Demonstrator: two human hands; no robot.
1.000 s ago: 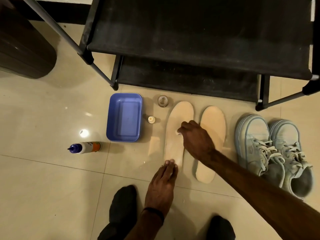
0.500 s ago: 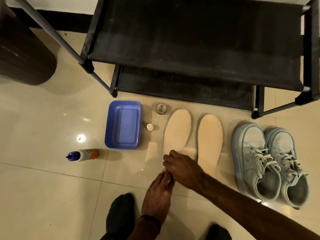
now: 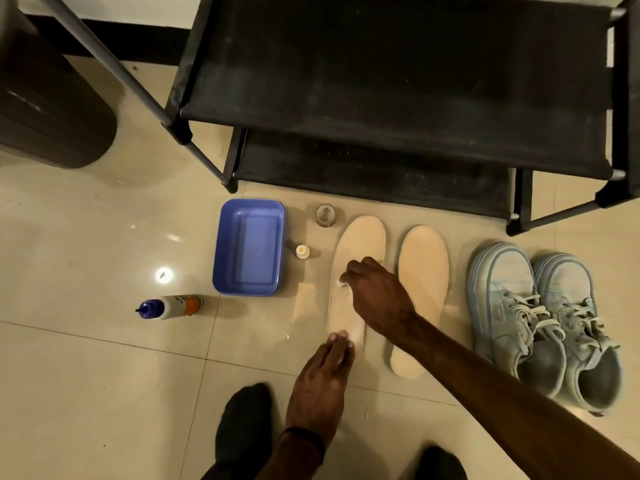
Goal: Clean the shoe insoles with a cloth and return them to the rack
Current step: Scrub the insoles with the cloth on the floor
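Insoles lie side by side on the tiled floor (image 3: pixel 86 375) at the centre: the left insole (image 3: pixel 360 247) under both hands, the right insole (image 3: pixel 424 271) just beside it at 3 o'clock. The right hand (image 3: pixel 377 296) curls over a bit of white cloth (image 3: pixel 343 283), pressing it on the left insole; the left hand (image 3: pixel 322 379) holds the heel end down with straight fingers. A blue tub (image 3: pixel 249 247) at 9 o'clock looks empty. A small cap (image 3: pixel 302 251) and a tape roll (image 3: pixel 325 214) sit between tub and insoles. A glue bottle (image 3: pixel 169 306) lies farther at 9 o'clock, pale sneakers (image 3: pixel 543 323) at 3, the black rack (image 3: pixel 398 81) at 12.
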